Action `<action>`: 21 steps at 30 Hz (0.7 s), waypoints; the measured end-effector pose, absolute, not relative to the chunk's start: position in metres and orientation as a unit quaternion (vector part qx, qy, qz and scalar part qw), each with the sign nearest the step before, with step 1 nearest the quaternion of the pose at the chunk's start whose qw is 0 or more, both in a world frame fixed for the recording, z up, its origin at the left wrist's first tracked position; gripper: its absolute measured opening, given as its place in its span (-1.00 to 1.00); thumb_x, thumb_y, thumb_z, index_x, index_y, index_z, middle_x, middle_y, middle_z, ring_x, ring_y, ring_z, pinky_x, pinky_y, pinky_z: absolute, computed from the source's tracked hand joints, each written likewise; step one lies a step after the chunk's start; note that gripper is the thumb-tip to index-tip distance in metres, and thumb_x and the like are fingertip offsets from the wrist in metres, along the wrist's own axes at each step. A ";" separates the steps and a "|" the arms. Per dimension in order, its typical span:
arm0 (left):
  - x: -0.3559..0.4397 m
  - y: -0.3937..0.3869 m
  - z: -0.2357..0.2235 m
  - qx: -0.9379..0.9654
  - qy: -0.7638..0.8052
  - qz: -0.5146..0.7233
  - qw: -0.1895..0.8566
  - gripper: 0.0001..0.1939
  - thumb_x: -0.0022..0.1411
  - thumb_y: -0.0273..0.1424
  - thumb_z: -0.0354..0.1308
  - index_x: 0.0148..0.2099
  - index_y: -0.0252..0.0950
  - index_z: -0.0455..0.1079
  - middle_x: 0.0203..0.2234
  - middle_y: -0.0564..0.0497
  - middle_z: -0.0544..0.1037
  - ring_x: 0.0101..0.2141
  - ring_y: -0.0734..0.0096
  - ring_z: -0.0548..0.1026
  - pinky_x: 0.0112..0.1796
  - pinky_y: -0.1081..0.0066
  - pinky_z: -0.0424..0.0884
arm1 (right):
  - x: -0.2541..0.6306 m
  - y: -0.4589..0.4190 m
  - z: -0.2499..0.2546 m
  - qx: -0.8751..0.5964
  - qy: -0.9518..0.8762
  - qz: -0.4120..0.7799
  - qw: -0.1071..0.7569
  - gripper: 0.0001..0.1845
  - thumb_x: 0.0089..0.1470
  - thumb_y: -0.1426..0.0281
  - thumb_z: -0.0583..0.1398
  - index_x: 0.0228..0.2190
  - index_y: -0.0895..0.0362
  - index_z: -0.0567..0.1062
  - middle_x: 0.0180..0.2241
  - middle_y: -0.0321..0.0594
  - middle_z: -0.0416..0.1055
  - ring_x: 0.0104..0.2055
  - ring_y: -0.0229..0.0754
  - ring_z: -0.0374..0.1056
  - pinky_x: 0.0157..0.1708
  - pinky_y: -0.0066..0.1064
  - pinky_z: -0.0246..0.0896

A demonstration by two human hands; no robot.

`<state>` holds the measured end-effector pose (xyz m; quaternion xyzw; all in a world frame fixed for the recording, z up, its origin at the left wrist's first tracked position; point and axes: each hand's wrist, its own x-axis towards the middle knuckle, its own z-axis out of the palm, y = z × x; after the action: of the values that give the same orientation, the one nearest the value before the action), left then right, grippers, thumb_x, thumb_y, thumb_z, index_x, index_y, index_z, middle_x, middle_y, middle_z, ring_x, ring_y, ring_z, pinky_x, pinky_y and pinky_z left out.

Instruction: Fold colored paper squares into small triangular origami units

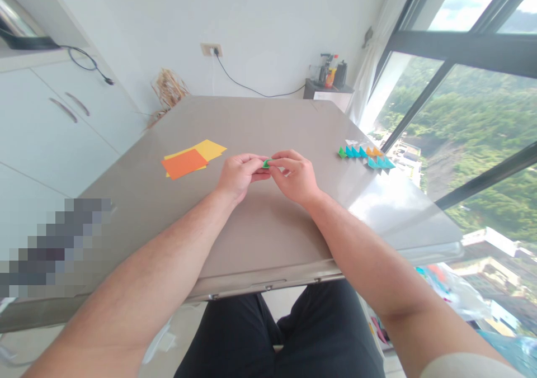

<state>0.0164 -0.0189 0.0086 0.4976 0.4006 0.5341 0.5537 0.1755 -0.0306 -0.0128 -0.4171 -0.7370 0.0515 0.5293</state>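
Between my fingertips, above the middle of the table, is a small folded piece of green paper (pixel 266 164). My left hand (pixel 241 174) pinches it from the left, thumb on top. From the right, my right hand (pixel 296 175) grips the same piece with thumb and fingers. Most of the paper is covered by the fingers, so its full shape is hidden. Off to the left lie flat orange paper (pixel 184 162) and yellow paper sheets (pixel 210 149), overlapping. Toward the right edge stand several small folded paper pieces (pixel 356 152) in green, blue and orange, set in rows.
The grey-brown table (pixel 260 121) has its front edge just above my lap. A small cabinet (pixel 329 90) with bottles and a kettle stands behind it. A black cord (pixel 243 88) runs along the wall from an outlet. Large windows (pixel 461 109) are on the right.
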 end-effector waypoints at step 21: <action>0.018 -0.023 0.001 0.670 0.462 0.483 0.322 -0.93 0.09 -0.37 0.25 -0.36 -0.22 0.55 -0.48 0.03 0.64 -0.38 0.28 0.59 -0.29 0.36 0.44 | 0.178 -0.036 0.000 -0.534 -0.728 0.054 0.426 -0.85 0.06 0.41 0.18 -0.45 0.07 0.58 -0.40 -0.27 0.57 -0.38 -0.22 0.42 -0.31 -0.38 0.23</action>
<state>0.0182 -0.0230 0.0008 0.6700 0.4624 0.4834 0.3219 0.1784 -0.0356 -0.0004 -0.5336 -0.7283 0.0545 0.4265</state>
